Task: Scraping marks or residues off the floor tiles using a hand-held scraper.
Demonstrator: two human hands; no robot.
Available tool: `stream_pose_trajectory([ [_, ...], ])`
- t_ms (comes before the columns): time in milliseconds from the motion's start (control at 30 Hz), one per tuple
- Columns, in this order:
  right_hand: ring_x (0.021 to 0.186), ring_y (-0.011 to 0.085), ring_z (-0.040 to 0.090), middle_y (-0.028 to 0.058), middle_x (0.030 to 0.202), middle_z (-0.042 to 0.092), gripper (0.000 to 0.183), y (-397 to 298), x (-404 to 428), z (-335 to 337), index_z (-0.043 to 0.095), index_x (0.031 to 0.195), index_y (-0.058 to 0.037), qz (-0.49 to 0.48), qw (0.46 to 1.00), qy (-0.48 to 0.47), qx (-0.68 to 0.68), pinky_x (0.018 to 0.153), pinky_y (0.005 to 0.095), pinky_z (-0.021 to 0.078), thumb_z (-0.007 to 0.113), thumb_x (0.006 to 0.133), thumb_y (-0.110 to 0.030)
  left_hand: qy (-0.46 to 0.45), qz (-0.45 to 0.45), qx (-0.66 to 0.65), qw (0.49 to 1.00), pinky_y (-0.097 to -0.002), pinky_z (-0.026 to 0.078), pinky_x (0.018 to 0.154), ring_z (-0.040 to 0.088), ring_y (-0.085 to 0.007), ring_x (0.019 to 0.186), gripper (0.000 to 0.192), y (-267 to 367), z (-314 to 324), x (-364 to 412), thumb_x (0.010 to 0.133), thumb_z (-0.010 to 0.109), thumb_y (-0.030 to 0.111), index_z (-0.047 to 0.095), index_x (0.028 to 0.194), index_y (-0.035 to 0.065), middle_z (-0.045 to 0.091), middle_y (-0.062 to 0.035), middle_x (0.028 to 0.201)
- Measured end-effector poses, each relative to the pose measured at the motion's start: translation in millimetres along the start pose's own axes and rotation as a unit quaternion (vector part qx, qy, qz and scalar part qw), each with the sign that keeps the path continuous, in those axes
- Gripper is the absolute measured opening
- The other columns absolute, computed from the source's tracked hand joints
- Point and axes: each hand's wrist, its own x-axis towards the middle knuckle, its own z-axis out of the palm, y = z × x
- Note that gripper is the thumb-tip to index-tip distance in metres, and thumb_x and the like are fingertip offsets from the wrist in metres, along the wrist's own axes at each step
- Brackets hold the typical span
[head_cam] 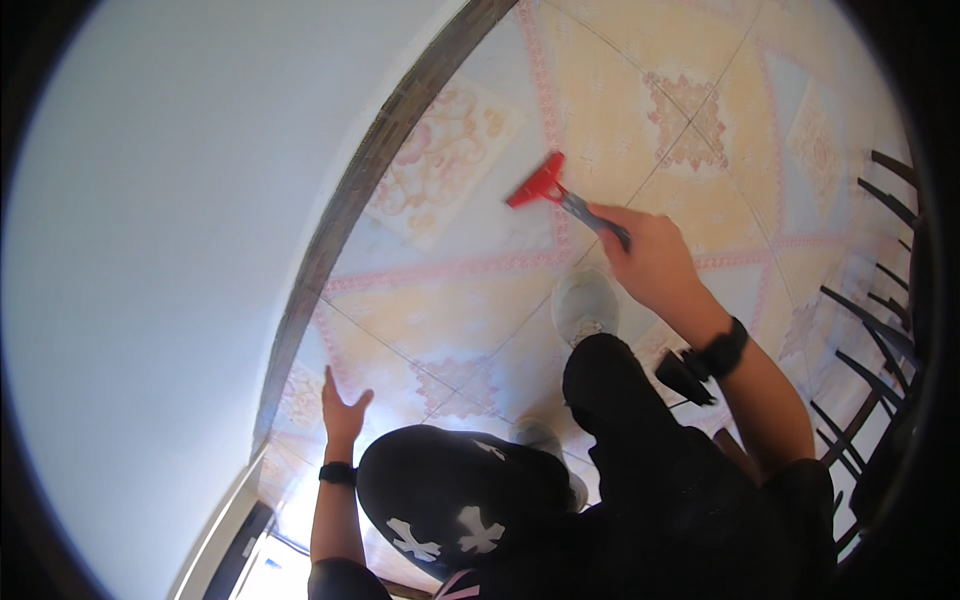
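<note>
My right hand point(649, 255) grips the dark handle of a scraper with a wide red head point(538, 181). The scraper is held over the patterned tile floor point(607, 97), its head angled toward the wall; I cannot tell whether the blade touches the tiles. Fingers apart and holding nothing, my left hand point(346, 405) is raised near the foot of the white wall point(165, 187). A black band circles each wrist.
A dark baseboard point(360, 176) runs along the wall's foot. Black chair or stool legs point(870, 322) crowd the right rim. My light shoe point(585, 304) stands on the tiles below the scraper. A door frame point(225, 525) and bright light are at lower left.
</note>
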Motion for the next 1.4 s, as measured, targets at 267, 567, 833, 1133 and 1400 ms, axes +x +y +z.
stream_pose_trajectory([
  [267,0.074,0.0363,0.062,0.0197,0.08,0.065,0.026,-15,36,-6,0.066,0.104,-0.0056,0.012,1.0,-0.004,-0.013,0.067,0.0408,0.0508,0.059,0.079,-0.012,0.072,-0.154,-0.111,0.979,-0.044,0.027,0.108,0.022,-0.0423,0.135,0.104,16,41,19,0.066,0.079,0.039,0.019,0.145,0.0048,0.032,-0.0279,0.142],
  [567,0.064,0.0296,0.063,0.0201,0.079,0.065,0.026,-4,31,-11,0.065,0.106,-0.0048,-0.017,1.0,0.014,-0.014,0.06,0.0343,0.0489,0.06,0.081,-0.008,0.073,-0.182,-0.077,0.977,-0.0432,0.025,0.109,0.017,-0.0411,0.137,0.107,25,50,20,0.064,0.08,0.038,0.017,0.146,0.0066,0.031,-0.0231,0.144],
  [833,0.07,0.0346,0.063,0.0187,0.079,0.065,0.025,-20,38,-13,0.066,0.104,-0.0086,0.046,0.999,0.013,-0.026,0.065,0.0397,0.0501,0.059,0.08,-0.013,0.093,-0.18,-0.085,0.976,-0.0434,0.028,0.108,0.022,-0.042,0.135,0.106,39,43,19,0.062,0.081,0.038,0.022,0.145,0.0067,0.033,-0.0258,0.142],
  [1133,0.072,0.0359,0.062,0.0183,0.078,0.065,0.025,-11,37,-6,0.066,0.104,-0.0093,0.032,0.999,0.033,-0.018,0.065,0.0421,0.0502,0.06,0.081,-0.015,-0.046,-0.105,0.163,0.98,-0.0448,0.049,0.083,0.061,-0.0357,0.096,0.086,31,-6,28,0.065,0.074,0.037,0.037,0.139,0.0117,0.065,-0.0192,0.104],
  [1400,0.074,0.0364,0.062,0.0173,0.077,0.065,0.026,6,24,2,0.065,0.106,-0.0114,0.03,0.997,0.039,-0.052,0.067,0.0436,0.0503,0.059,0.081,-0.017,0.001,0.258,-0.03,0.966,-0.0387,0.05,0.072,0.062,-0.0305,0.082,0.024,187,-78,66,0.077,0.064,0.014,0.064,0.1,0.0051,0.064,-0.013,0.086],
])
